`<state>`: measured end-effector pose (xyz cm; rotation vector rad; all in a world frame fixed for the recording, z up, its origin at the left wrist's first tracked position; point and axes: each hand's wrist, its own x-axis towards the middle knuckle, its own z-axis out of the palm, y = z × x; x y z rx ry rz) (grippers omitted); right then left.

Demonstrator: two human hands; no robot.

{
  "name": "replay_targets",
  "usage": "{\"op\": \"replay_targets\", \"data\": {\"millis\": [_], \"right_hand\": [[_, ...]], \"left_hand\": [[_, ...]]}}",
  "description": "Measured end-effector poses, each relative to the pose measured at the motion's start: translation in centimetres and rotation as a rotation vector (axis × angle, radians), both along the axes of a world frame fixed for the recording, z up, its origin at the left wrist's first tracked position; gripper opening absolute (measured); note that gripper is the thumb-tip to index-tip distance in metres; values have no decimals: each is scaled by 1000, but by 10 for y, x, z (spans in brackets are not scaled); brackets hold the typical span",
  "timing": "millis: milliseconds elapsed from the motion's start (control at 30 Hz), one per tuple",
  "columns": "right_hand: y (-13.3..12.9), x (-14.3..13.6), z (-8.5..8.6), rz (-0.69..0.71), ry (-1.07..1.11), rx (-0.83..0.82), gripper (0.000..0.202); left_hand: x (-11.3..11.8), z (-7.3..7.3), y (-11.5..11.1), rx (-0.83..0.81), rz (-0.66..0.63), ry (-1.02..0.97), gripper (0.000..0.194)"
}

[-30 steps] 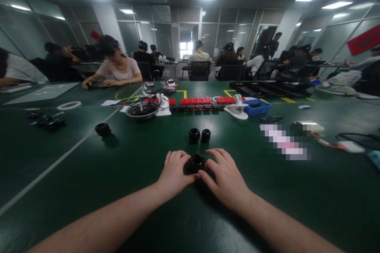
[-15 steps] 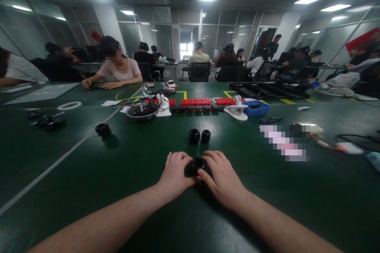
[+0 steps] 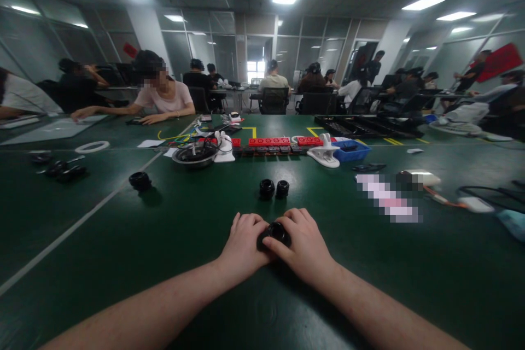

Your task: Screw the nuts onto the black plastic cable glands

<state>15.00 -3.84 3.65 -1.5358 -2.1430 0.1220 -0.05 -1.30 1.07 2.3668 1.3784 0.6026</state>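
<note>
Both my hands meet low on the green table [image 3: 172, 240] around one small black round part [image 3: 276, 231]. My left hand [image 3: 245, 245] grips its left side and my right hand [image 3: 305, 246] wraps its right side, fingers curled over the top. Only the part's upper rim shows between my fingers. Two more black round parts [image 3: 267, 188] [image 3: 282, 188] stand side by side just beyond my hands. Another black part [image 3: 140, 180] sits alone further left.
Across the table lie a metal bowl [image 3: 194, 154], red and black blocks in a row [image 3: 270, 144], a white clamp [image 3: 324, 154] and a blue tray [image 3: 350, 150]. A person in a pink shirt [image 3: 164, 95] works at the far left. Cables lie at the right [image 3: 479, 199].
My hands have closed in tighter on the black part, and my right fingers now cover more of it. The person opposite has stretched one arm out to the left.
</note>
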Motion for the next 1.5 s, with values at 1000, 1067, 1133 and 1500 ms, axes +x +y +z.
{"op": "replay_targets", "data": {"millis": [1000, 1067, 1133, 1500], "right_hand": [[-13, -10, 7, 237, 21, 63, 17], [-15, -10, 7, 234, 17, 97, 13], [-15, -9, 6, 228, 9, 118, 13], [-18, -6, 2, 206, -32, 100, 14]], "left_hand": [[1, 0, 1, -64, 10, -4, 21], [1, 0, 1, -54, 7, -9, 18], [1, 0, 1, -50, 12, -13, 16], [-1, -1, 4, -19, 64, 10, 20]]}}
